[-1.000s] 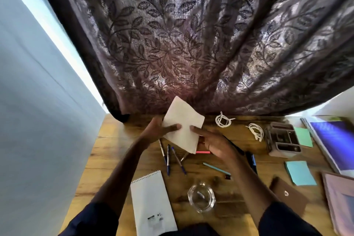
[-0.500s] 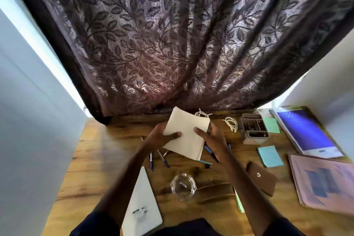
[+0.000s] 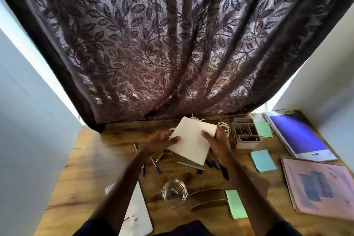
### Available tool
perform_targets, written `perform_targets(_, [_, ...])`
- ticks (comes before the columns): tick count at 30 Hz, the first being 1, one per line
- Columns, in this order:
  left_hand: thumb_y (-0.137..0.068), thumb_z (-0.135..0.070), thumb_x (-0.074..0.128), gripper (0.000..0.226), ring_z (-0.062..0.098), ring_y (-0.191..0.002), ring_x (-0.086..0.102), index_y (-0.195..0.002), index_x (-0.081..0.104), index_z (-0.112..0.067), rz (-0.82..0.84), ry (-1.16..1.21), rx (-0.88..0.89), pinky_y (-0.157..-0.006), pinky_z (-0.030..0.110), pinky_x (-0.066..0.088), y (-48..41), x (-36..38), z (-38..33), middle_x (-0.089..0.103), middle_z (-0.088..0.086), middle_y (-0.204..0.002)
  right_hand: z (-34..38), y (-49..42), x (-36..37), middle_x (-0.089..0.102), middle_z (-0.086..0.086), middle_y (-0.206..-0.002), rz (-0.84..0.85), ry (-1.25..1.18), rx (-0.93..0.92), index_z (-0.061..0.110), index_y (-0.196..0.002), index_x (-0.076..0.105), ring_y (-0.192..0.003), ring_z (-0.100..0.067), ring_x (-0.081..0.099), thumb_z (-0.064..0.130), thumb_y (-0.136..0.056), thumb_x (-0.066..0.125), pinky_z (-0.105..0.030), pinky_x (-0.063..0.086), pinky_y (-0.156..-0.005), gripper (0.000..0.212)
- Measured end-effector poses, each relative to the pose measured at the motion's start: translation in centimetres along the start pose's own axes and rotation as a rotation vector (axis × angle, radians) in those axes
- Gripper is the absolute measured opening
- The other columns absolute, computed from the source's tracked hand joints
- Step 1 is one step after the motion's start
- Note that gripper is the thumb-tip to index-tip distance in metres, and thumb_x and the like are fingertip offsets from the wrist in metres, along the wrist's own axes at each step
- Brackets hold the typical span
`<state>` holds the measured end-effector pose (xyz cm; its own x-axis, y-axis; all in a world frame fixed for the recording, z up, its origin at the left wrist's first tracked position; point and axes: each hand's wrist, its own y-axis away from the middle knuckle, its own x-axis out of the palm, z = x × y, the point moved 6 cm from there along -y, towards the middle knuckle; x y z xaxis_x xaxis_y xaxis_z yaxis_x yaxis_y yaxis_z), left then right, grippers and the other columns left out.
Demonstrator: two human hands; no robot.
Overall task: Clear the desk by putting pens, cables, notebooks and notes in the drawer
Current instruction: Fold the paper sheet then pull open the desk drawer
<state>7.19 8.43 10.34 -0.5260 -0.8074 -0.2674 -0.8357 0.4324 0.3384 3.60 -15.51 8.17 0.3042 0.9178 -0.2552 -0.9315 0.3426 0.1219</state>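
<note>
Item: paper (image 3: 191, 140), white, squarish and faintly textured. Its lower edge suggests a thin stack or a folded sheet. The visible face is blank, with no writing.
Position: held clear of the desk (image 3: 92, 168), tilted, above its middle toward the back.
Grip: left hand (image 3: 160, 141) pinches the paper's left edge, thumb on top. The right hand (image 3: 218, 140) pinches the upper right corner, thumb on top and fingers behind.

Under the paper: loose pens (image 3: 156, 166) with blue ends, and a teal pen (image 3: 189, 165) with a small black piece at its tip.
Behind: a white cable (image 3: 224, 127), coiled. A second coil is mostly hidden by the paper's top edge.
Right side: organiser (image 3: 246, 136), then a green note (image 3: 263, 129) and blue notes (image 3: 263, 160). The blue book (image 3: 298, 136) has a small label on its white strip, too small to read. The pink book (image 3: 318, 188) has blurred blue print, illegible. A brown wallet (image 3: 258, 180) lies partly behind the right forearm.
Near edge: green pad (image 3: 236, 204) and glass dish (image 3: 174, 193). The spiral notepad (image 3: 137, 214) bears dark marks, unreadable.
Backdrop: curtain (image 3: 172, 44), dark, with a leaf pattern.
</note>
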Motion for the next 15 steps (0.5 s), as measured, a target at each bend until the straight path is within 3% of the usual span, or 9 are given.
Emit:
perform_targets(3, [-0.092, -0.01, 0.07, 0.025, 0.015, -0.069, 0.074, -0.111, 0.069, 0.008, -0.086, 0.106, -0.078, -0.062, 0.025, 0.061, 0.2, -0.3, 1.0, 0.073, 0.021, -0.1, -0.2, -0.4, -1.1, 0.071, -0.002, -0.11, -0.05, 0.01, -0.016, 0.011, -0.123, 0.062, -0.099, -0.018, 0.069, 0.026, -0.088, 0.075, -0.041, 0.061, -0.081, 0.04])
perform_targets(7, [-0.091, 0.004, 0.066, 0.018, 0.007, -0.053, 0.068, -0.107, 0.069, 0.012, -0.162, 0.192, -0.099, -0.05, 0.013, 0.052, 0.3, -0.2, 1.3, 0.07, 0.015, -0.082, 0.0, -0.5, -1.9, 0.07, 0.0, -0.103, -0.083, 0.043, -0.001, 0.01, -0.119, 0.063, -0.095, -0.015, 0.067, 0.023, -0.094, 0.068, -0.03, 0.057, -0.075, 0.028])
perform_targets(10, [-0.09, 0.002, 0.068, 0.016, 0.01, -0.055, 0.07, -0.104, 0.07, 0.011, -0.218, 0.219, -0.106, -0.051, 0.014, 0.053, 0.1, -0.4, 1.4, 0.073, 0.016, -0.086, 0.0, -0.7, -2.5, 0.069, 0.005, -0.087, -0.11, 0.1, 0.032, 0.009, -0.11, 0.068, -0.083, -0.013, 0.068, 0.024, -0.097, 0.064, -0.031, 0.057, -0.069, 0.02])
perform_targets(13, [-0.088, -0.003, 0.072, 0.021, 0.021, -0.072, 0.074, -0.106, 0.072, 0.01, -0.251, 0.221, -0.101, -0.063, 0.025, 0.062, -0.2, -0.7, 1.2, 0.075, 0.02, -0.097, -0.1, -1.2, -3.1, 0.071, 0.003, -0.082, -0.138, 0.17, 0.025, 0.012, -0.1, 0.072, -0.079, -0.015, 0.07, 0.026, -0.094, 0.068, -0.036, 0.06, -0.067, 0.016])
perform_targets(15, [-0.087, -0.004, 0.074, 0.024, 0.03, -0.086, 0.074, -0.108, 0.072, 0.007, -0.232, 0.284, -0.108, -0.073, 0.031, 0.064, -0.6, -0.5, 1.1, 0.075, 0.021, -0.103, -0.1, -1.5, -3.5, 0.072, 0.002, -0.088, -0.169, 0.204, 0.039, 0.012, -0.102, 0.073, -0.077, -0.007, 0.067, 0.028, -0.093, 0.068, -0.027, 0.055, -0.061, 0.02])
